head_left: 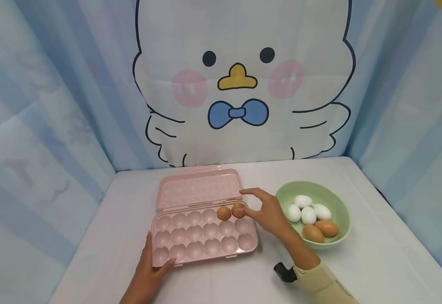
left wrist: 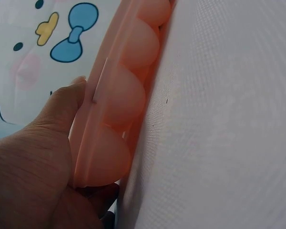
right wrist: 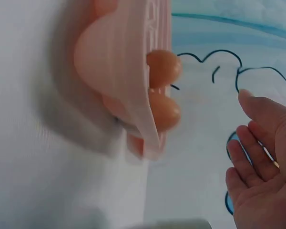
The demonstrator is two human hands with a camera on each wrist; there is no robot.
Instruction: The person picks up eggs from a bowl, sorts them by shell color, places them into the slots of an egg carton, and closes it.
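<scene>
A pink plastic egg box (head_left: 202, 232) lies on the table with its lid (head_left: 199, 188) folded back. Two brown eggs, one (head_left: 223, 213) beside the other (head_left: 238, 210), sit in cups at the far right of its back row. My left hand (head_left: 148, 270) grips the near left corner, thumb (left wrist: 66, 102) along the front edge and fingers at the left side. Over the right end hovers my right hand (head_left: 268, 213), thumb and fingers apart. In the right wrist view this hand (right wrist: 264, 157) is away from the eggs and holds nothing.
Right of the box stands a green bowl (head_left: 340, 236) with several white eggs (head_left: 308, 215) and two brown eggs (head_left: 313, 233). A black object (head_left: 284, 272) shows at the right sleeve (head_left: 319, 283). Printed curtains (head_left: 239, 143) border the white table (head_left: 99, 261) at the back and sides.
</scene>
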